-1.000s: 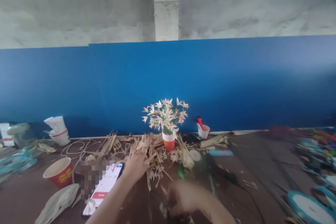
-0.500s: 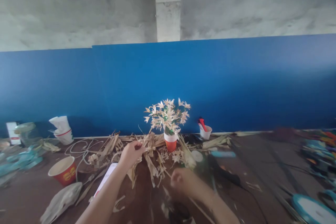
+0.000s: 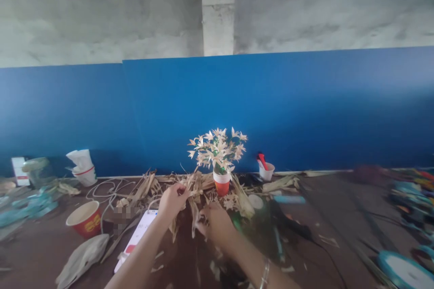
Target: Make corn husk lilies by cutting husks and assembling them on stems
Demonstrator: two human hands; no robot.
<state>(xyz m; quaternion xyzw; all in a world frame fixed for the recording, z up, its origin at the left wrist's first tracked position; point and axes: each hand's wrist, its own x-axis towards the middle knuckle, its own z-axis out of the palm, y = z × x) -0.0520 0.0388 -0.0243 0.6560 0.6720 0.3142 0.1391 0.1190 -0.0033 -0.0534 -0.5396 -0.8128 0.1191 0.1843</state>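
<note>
My left hand [image 3: 174, 199] is closed in a pinch above a heap of dried corn husks [image 3: 195, 183], with a small pale piece of husk at its fingertips. Close by on the right, my right hand [image 3: 216, 222] has its fingers bent together beside the hanging husk strips; what they hold, if anything, is hidden. Just behind the hands stands a bunch of pale, star-shaped husk flowers [image 3: 219, 148] on green stems, upright in a red and white paper cup [image 3: 222, 186]. Small husk flowers [image 3: 230, 201] lie at the foot of that cup.
Left of my forearm lie a phone [image 3: 137, 237], a red paper cup [image 3: 84, 220], a broad husk [image 3: 82, 259] and a white cable. A white cup [image 3: 266, 171] with a red-handled tool stands right of the flowers. A ribbon spool [image 3: 405, 271] is at far right. A blue partition [image 3: 271, 108] rises behind.
My right hand has moved up and left, close to the left hand and the husk strips. My left hand stays nearly in place. More of the phone shows.
</note>
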